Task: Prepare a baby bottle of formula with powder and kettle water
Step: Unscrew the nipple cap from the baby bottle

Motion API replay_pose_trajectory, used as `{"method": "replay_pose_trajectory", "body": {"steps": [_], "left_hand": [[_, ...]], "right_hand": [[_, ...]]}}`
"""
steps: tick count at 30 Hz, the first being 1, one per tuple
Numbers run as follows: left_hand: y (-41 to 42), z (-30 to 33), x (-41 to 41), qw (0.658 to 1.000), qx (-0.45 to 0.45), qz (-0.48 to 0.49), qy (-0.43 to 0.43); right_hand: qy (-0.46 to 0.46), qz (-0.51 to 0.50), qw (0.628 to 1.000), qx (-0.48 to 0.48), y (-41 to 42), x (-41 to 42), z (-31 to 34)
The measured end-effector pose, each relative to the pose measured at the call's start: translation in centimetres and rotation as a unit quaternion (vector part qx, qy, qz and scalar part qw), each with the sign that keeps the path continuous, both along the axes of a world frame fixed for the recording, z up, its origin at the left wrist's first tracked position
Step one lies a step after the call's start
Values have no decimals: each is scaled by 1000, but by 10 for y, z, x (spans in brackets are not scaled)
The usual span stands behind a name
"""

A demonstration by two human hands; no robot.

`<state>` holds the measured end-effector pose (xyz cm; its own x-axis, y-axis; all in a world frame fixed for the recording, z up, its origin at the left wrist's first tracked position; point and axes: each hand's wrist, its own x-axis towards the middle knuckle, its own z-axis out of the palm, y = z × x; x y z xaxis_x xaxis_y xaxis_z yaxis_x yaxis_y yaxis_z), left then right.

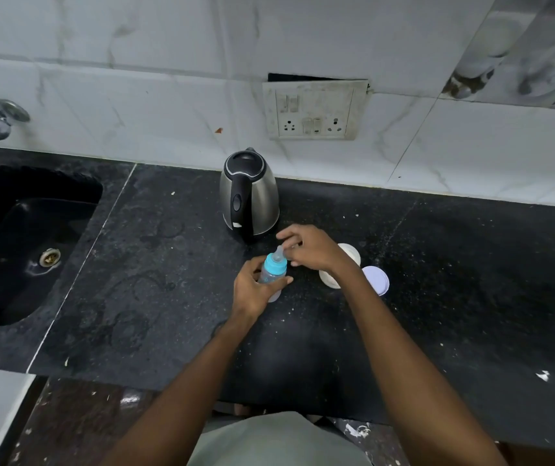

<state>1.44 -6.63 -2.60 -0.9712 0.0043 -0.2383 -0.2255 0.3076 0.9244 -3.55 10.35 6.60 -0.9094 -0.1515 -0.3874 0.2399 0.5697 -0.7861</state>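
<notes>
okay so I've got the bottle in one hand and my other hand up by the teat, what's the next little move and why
Probably twist off the blue collar. It still sits on the bottle, so nothing can go in yet. Your left hand already grips the body and your right hand is at the teat.

Your arms are bare from the frame's lower edge to the wrists; no sleeves, cuffs or gloves show. Your left hand (254,290) and right hand (313,250) are bare as well. No watch, band or ring can be made out at either wrist or on the visible fingers. At bottom centre, your torso is covered by a plain grey-green garment (276,442), smooth, with no visible print, buttons or seams. Only its front panel is in view.
</notes>
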Motion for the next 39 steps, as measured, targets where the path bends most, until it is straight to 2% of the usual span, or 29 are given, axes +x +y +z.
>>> {"method": "replay_pose_trajectory", "body": {"steps": [2,4,8,10,12,19,26,29,32,35,39], "left_hand": [[1,1,3,1000,9,3,6],[1,3,5,1000,13,0,19],[4,15,7,998,-2,-22,56],[8,21,5,998,-2,-31,61],[10,23,5,998,-6,-45,54],[-4,22,-6,997,-20,-80,10],[-22,29,-13,988,63,-125,-61],[-32,33,-17,978,72,-172,-90],[-35,35,-18,977,80,-174,-94],[-29,34,-15,981,91,-158,-67],[-22,24,-14,988,73,-125,-46]], "right_hand": [[-20,25,999,-17,0,11,2],[-2,20,1000,-2,0,18,1],[58,21,991,119,-4,20,-6],[57,25,981,183,-9,17,-9],[55,16,977,205,-12,12,-9],[62,47,985,156,-8,12,-10],[119,103,981,111,-6,17,-7],[103,159,980,65,-3,16,-6],[69,193,978,34,-1,12,-3],[27,205,977,60,-3,8,9],[25,92,984,149,-12,10,20]]}}
